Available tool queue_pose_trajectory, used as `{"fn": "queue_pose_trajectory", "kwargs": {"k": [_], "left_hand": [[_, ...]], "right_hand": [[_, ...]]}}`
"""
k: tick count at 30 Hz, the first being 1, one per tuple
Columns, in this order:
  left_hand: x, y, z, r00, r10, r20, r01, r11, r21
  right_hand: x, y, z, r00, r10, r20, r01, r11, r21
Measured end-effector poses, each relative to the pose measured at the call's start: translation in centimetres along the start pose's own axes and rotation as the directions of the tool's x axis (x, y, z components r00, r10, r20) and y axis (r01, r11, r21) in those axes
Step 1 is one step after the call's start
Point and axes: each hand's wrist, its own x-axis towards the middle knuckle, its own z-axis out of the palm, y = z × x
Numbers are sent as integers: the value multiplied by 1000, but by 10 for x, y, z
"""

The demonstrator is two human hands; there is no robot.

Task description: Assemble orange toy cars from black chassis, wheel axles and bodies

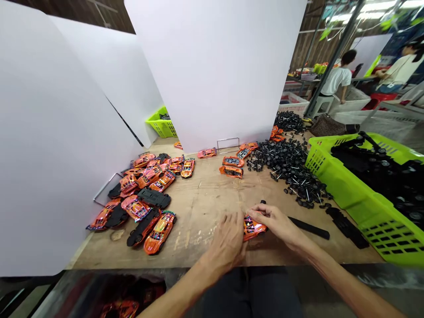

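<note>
An orange toy car [253,227] lies on the table in front of me, between my two hands. My left hand [228,238] is closed against its left end, and its fingers partly hide that end. At the right end, my right hand [276,221] grips the car with thumb and fingers bent over its upper edge. Under my right forearm passes a black handle [309,228] of a tool; a dark piece shows just above my right fingers, and the rest is hidden. A black car chassis [346,226] rests further right.
Several orange cars [159,232] are heaped at the left; more car bodies [232,171] lie ahead. Black wheels on axles [291,165] are piled at the right, beside a green basket [351,185] of black parts. White panels [215,66] stand behind. Two people sit in the background.
</note>
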Motion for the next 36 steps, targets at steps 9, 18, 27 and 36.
{"fn": "queue_pose_trajectory", "kwargs": {"k": [9,18,27,36], "left_hand": [[-24,-14,-1,880,-174,442,462,102,-881],[1,-38,6,782,-361,508,578,113,-809],[12,-55,6,811,-471,346,516,298,-803],[16,-69,11,825,-455,334,505,329,-798]], "right_hand": [[-25,92,-70,889,-408,-210,99,618,-780],[-39,53,-21,924,-381,-39,299,780,-550],[-28,50,5,788,-574,-221,349,714,-607],[-47,52,8,854,-511,-99,316,660,-682]]}}
